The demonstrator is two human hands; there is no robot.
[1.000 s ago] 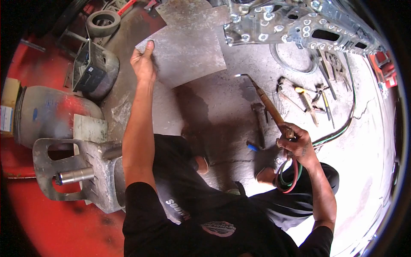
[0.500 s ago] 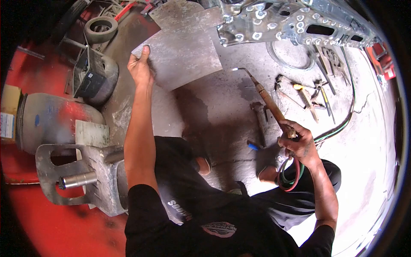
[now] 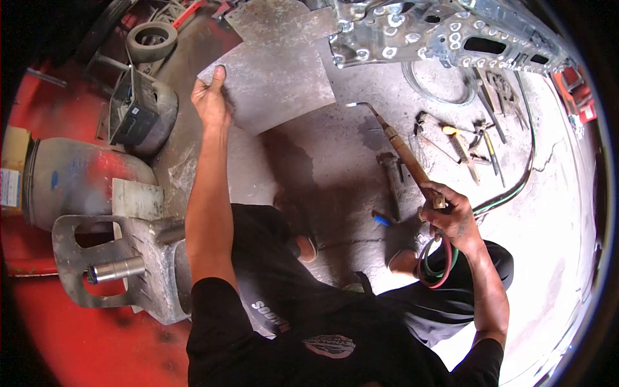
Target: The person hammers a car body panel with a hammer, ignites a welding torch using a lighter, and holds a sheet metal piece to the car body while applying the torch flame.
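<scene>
Across the right of the frame I see pale concrete floor (image 3: 548, 193), and over it, top right, a large metal panel (image 3: 438, 40) dotted with weld marks. At upper centre is the metal sheet (image 3: 277, 84), beside the panel's near end; I can't tell whether its upper part is a separate piece. My left hand (image 3: 211, 106) pinches its left edge, thumb on the visible face, fingers partly hidden behind. I judge it thin, stiff and fairly light, perhaps slick, with sharp edges; that outer margin, well apart from the torch tip, looks the safest hold. Right of centre, my right hand (image 3: 453, 216) has its fingers wrapped round the rear of the torch (image 3: 404, 151). It should feel rigid and nose-heavy, best gripped low there, away from the bright tip beside the sheet's corner.
</scene>
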